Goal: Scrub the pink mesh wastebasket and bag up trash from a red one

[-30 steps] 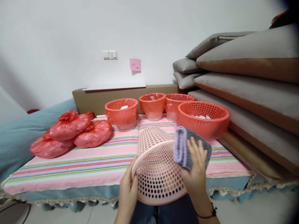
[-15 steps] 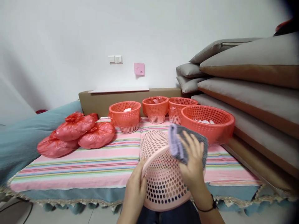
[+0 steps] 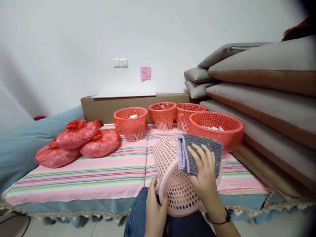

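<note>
A pale pink perforated plastic basket (image 3: pixel 184 194) lies tilted on its side over my lap, its mouth facing me. At the left of its rim is my left hand (image 3: pixel 156 205), with the thumb and fingers on either side of the edge. A folded grey cloth (image 3: pixel 214 146) with a lilac border lies over the top of the rim. My right hand (image 3: pixel 203 171) grips this cloth, its fingers laid across the front and its thumb low by the basket mouth. Part of the rim is hidden behind the cloth.
Red plastic covers the upper parts of several baskets (image 3: pixel 130 123) at the back; two visibly contain white items. Tied red bags (image 3: pixel 100 144) are piled left on the striped cloth (image 3: pixel 98 179). Grey and brown cushions (image 3: pixel 261 77) are stacked at right.
The basket has turned slightly and shifted right. My left hand has moved right and lower along the rim. The cloth stays in my right hand at the top of the rim.
</note>
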### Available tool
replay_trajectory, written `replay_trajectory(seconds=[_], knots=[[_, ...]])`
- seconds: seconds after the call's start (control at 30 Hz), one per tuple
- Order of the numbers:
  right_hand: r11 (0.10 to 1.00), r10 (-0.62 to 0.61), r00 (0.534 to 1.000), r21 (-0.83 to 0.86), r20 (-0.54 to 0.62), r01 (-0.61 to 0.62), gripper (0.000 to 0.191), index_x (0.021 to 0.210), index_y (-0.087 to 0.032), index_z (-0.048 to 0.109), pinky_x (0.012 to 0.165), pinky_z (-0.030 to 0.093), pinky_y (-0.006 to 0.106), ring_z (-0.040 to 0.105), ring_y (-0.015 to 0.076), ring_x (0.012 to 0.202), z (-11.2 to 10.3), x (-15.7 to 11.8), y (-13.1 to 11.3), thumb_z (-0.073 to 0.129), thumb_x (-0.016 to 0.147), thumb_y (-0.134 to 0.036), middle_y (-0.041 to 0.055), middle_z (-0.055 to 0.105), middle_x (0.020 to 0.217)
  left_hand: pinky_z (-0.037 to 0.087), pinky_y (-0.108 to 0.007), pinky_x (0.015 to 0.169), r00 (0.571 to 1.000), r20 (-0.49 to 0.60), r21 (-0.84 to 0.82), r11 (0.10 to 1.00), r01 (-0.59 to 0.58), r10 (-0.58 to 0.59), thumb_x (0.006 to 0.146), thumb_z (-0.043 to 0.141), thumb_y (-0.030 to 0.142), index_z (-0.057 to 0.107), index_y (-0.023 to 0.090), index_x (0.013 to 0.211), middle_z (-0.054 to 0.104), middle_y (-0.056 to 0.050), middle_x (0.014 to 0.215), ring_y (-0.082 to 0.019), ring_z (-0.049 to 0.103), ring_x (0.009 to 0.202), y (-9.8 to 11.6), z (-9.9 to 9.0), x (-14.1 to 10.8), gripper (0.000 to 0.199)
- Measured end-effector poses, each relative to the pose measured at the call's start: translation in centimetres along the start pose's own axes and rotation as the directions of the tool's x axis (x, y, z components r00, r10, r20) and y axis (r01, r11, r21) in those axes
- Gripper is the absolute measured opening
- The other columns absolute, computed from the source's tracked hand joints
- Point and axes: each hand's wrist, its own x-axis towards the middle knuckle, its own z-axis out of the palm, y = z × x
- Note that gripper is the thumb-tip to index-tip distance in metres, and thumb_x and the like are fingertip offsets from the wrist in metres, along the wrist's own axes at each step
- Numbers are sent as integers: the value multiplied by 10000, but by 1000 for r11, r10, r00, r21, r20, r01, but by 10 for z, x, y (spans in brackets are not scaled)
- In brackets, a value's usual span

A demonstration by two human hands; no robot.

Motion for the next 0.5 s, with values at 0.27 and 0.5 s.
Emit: replay_trajectory(seconds=[0.27,0.5], knots=[[988,158,985,11,-71,-157,732,1518,-303,328,1155,193,665,276,337,1459,-14,-15,31,456,809,-171,79,391,1550,421,-434,1101,995,72,-45,996,-73,76,709,514,131,590,187,1304,642,-103,1338,-260,576,1266,14,-4,15,603],[705,603,794,415,76,-575,625,1435,-183,475,1142,315,543,470,321,1335,6,-56,30,537,863,-425,155,523,1440,506,-381,1009,932,-150,154,939,-307,329,833,532,207,706,207,1109,742,-61,1130,-236,674,1101,50,-65,38,326]])
